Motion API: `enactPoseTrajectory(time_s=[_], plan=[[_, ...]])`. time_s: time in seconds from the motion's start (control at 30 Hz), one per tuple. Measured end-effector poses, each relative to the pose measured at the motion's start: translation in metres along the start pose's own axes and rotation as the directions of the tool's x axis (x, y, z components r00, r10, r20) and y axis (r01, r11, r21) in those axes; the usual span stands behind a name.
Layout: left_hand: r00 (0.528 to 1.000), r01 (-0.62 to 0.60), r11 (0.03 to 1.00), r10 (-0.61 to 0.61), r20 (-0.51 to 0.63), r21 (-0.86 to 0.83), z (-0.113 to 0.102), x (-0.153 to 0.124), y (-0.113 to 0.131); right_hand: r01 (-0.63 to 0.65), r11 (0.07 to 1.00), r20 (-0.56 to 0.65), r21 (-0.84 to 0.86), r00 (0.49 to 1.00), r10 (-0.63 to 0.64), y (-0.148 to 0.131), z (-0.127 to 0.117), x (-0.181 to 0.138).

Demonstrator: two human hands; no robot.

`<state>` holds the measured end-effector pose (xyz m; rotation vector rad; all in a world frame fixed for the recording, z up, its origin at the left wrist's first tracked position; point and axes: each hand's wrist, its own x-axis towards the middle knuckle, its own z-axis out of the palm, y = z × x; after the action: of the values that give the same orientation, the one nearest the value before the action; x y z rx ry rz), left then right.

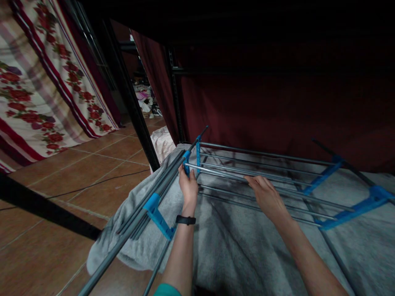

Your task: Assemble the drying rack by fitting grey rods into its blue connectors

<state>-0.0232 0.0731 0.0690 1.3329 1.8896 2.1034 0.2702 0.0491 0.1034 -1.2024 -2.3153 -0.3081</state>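
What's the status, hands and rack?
Left hand gripping rack at blue corner connector. Right hand laid on middle rods, grip unclear. Rack lies on grey blanket; nothing in the way.

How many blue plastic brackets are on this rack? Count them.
4 on the rack: one bracket front-left, one by the left hand, two at right. More may be hidden.

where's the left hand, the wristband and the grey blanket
left hand (188, 188): head view, back of the hand
black wristband (185, 220): head view, middle of the band
grey blanket (234, 246): head view, bare patch between the forearms
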Motion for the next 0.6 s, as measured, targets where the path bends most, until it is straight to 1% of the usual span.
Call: enactPoseTrajectory(time_s=[0.1, 0.17, 0.3, 0.4, 0.5, 0.6], plan=[[0.998, 0.063, 0.992, -0.064, -0.008, -0.113, 0.001, 0.005, -0.006, -0.003, 1.0, 0.019, 0.003, 1.0, 0.003, 0.0, 0.001, -0.001], [0.997, 0.072, 0.984, -0.075, -0.016, -0.162, 0.002, 0.007, -0.008, -0.011, 1.0, 0.023, 0.0, 1.0, 0.011, 0.001, 0.001, -0.001], [0.998, 0.054, 0.979, -0.06, -0.024, -0.198, 0.005, 0.008, -0.007, -0.004, 1.0, 0.018, -0.01, 1.0, 0.004, 0.003, 0.001, 0.0], [0.996, 0.078, 0.971, -0.086, -0.025, -0.225, 0.005, 0.01, -0.005, 0.007, 1.0, 0.017, -0.006, 1.0, -0.007, 0.004, 0.0, 0.0], [0.988, 0.15, 0.936, -0.153, 0.014, -0.319, 0.0, 0.013, -0.003, 0.014, 1.0, 0.022, -0.004, 1.0, -0.014, 0.004, 0.0, 0.0], [0.971, 0.238, 0.858, -0.225, 0.082, -0.455, -0.006, 0.017, -0.003, 0.018, 1.0, 0.038, -0.007, 0.999, -0.018, 0.003, -0.001, -0.001]])
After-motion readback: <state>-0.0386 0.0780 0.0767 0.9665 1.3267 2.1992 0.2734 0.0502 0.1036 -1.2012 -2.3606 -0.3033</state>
